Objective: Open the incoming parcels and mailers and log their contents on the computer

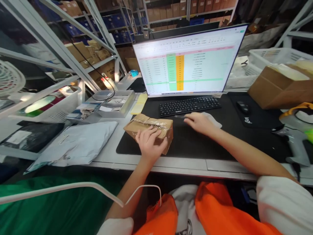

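Observation:
A brown cardboard box (132, 125) with clear tape over its top sits tilted toward me on the black desk mat (193, 143). My left hand (149, 140) grips its near side, with the fingers over the top edge and the thumb to the right. To the right of the box, my right hand (197, 122) is closed around a thin dark tool (179, 116) that points left; it is too small and blurred to name exactly. Behind that hand, a whitish piece of film or paper (212, 120) lies on the mat.
A keyboard (190, 106) and a lit monitor (189, 65) stand beyond my hands. At the left are a grey plastic mailer (80, 143), a grey tray (117, 104) and yellow notes (139, 103). On the right are a mouse (243, 107), an open carton (276, 88) and a barcode scanner (297, 145).

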Available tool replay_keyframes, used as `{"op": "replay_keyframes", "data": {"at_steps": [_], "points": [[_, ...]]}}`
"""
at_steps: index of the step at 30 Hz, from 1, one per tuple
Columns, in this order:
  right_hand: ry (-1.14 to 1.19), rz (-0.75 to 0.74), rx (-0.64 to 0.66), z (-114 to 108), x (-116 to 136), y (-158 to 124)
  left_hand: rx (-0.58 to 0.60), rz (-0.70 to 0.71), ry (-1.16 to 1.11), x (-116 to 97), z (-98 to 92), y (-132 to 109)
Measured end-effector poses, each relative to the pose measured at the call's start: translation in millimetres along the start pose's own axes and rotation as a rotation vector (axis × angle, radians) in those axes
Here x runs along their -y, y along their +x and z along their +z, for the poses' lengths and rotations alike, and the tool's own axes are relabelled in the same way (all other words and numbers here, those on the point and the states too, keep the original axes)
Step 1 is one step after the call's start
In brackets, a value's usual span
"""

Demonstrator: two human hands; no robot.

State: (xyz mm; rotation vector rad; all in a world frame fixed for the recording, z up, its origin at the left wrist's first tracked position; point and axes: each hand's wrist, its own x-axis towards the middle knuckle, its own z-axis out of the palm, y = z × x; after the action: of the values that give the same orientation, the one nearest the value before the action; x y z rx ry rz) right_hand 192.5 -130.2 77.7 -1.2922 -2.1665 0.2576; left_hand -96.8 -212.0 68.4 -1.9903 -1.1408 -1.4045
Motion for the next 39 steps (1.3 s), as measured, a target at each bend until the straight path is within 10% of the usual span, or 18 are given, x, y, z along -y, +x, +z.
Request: {"op": "replay_keyframes", "data": {"at_steps": [4, 9, 13, 17, 21, 25, 30, 39], "points": [[-0.099, 0.310, -0.068, -8, -41, 0, 0.010, 0.000, 0.009, -4, -6.4, -4], [0.108, 0.143, -0.043, 9, 2, -32, 0.154, -0.003, -0.129, 35, -24.2, 7], [0.305, 0.010, -0.056, 9, 52, -56, 0.049, -0.440, -0.193, 103, -22.6, 29], [0.330, -0.154, -0.031, 3, 85, -63, 0.277, -0.981, -0.832, 142, -9.8, 35], [0.251, -0.329, 0.006, -2, 113, -58, 0.346, -1.056, -1.099, 123, -10.3, 23], [0.046, -0.335, 0.013, -13, 136, -52, 0.193, -0.885, -0.881, 73, -35.0, -4], [-0.098, -0.345, 0.113, -15, 167, -55, 0.314, -0.628, -0.583, 26, -76.8, -22], [-0.135, -0.327, 0.026, -11, 188, -69, 0.458, -0.558, -0.611, 26, -91.6, -23]]}}
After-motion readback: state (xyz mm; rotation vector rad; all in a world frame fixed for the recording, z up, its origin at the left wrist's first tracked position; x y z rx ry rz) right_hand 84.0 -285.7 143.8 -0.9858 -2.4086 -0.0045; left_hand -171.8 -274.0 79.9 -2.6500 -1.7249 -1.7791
